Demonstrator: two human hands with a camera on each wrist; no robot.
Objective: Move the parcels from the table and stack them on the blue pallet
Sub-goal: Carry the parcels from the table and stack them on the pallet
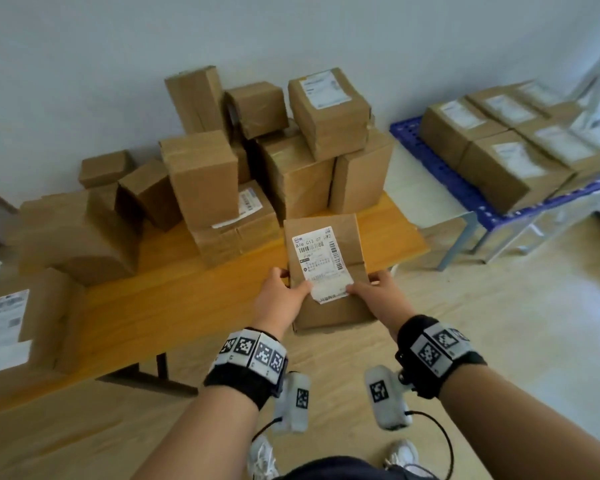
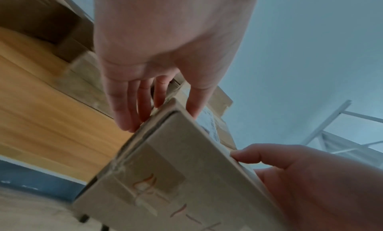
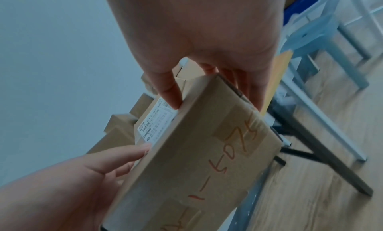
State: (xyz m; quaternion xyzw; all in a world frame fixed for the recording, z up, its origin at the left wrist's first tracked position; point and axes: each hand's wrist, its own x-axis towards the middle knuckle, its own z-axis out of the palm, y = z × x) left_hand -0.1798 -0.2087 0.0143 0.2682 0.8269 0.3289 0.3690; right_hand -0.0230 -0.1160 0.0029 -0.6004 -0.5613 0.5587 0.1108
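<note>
A flat brown parcel (image 1: 326,271) with a white shipping label hangs in the air over the table's front edge, held between both hands. My left hand (image 1: 291,285) grips its left side, thumb on top and fingers down the side. My right hand (image 1: 366,284) grips the right side the same way. In the left wrist view the left hand (image 2: 160,118) clasps the parcel (image 2: 165,177). In the right wrist view the right hand (image 3: 214,103) clasps the parcel (image 3: 196,152), whose near face bears orange handwriting. The blue pallet (image 1: 447,181) stands at the right with several labelled parcels (image 1: 513,168) on it.
The wooden table (image 1: 187,306) carries a pile of several brown parcels (image 1: 291,157) at its back and left. One labelled parcel (image 1: 18,323) lies at the near left. A grey metal frame (image 1: 464,233) stands between table and pallet. Wood floor (image 1: 499,323) lies to the right.
</note>
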